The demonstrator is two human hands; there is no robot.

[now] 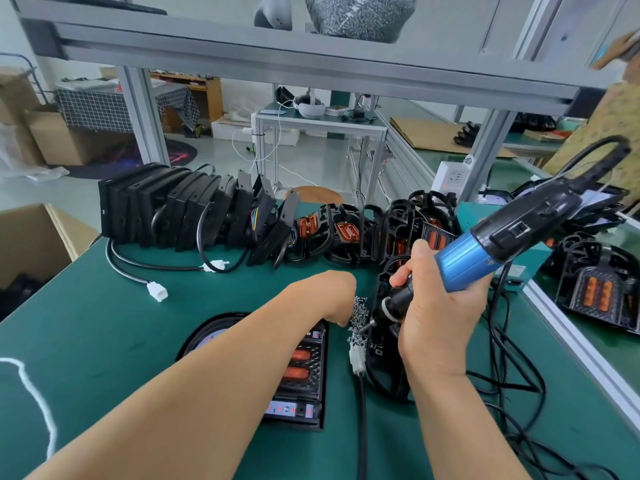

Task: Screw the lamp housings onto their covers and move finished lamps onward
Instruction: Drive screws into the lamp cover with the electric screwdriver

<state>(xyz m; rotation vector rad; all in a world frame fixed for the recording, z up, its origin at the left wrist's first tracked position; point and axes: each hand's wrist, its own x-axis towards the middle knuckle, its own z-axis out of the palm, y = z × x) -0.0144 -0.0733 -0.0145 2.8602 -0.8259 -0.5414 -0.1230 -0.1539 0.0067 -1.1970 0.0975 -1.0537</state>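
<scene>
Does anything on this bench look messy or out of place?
Yes: small screws lie in a loose heap straight on the green mat, no tray under them, and black cables sprawl tangled at the right.

Bench mat (104, 341): matt green, smooth, rubber-like; screwdriver (485, 258): satin blue metallic barrel, black matt plastic body; lamp (308, 382): black plastic shell, glossy orange lenses; stacked housings (162, 209): black plastic, semi-matt; loose screws (358, 317): bright metal; connector (157, 291): white plastic; cable (362, 431): smooth black sheath; overhead frame (277, 60): brushed pale metal; box (31, 237): plain brown cardboard.
</scene>
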